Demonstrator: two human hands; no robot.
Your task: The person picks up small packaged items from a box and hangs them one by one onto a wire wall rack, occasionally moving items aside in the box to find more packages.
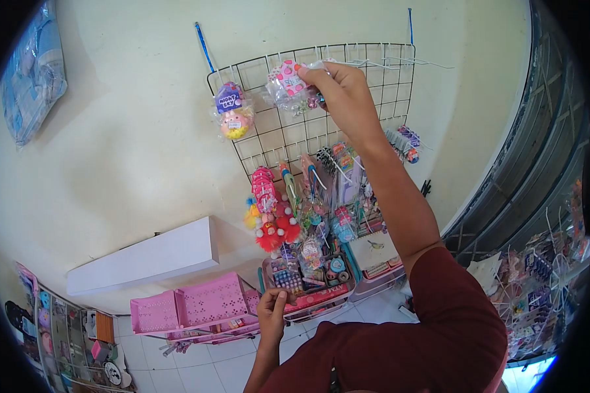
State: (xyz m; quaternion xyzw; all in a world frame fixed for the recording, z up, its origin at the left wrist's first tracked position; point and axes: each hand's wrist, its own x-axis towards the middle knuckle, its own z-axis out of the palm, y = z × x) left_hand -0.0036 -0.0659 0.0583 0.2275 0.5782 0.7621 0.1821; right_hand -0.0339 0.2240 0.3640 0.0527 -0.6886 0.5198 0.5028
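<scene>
My right hand [345, 90] reaches up to the black wire grid [269, 136] on the wall. Its thumb and fingers are closed on a clear plastic packet [286, 80] with a pink-patterned card, held in front of the grid's upper hooks. Small shiny pieces show low in the packet. To its left hangs a packaged yellow-and-pink plush charm [235, 123] under a purple card. Down by the basket [314, 308] of small goods, my left hand [271, 312] has its fingers curled and thumb pressed in; I cannot tell what they hold.
Red pompom trinkets [273, 228] and other packs hang along the grid's lower part. A white wall shelf [144, 257] juts out at left, above pink perforated trays [211, 299]. More packaged goods [537, 295] hang at right, near the dark shutter [524, 157].
</scene>
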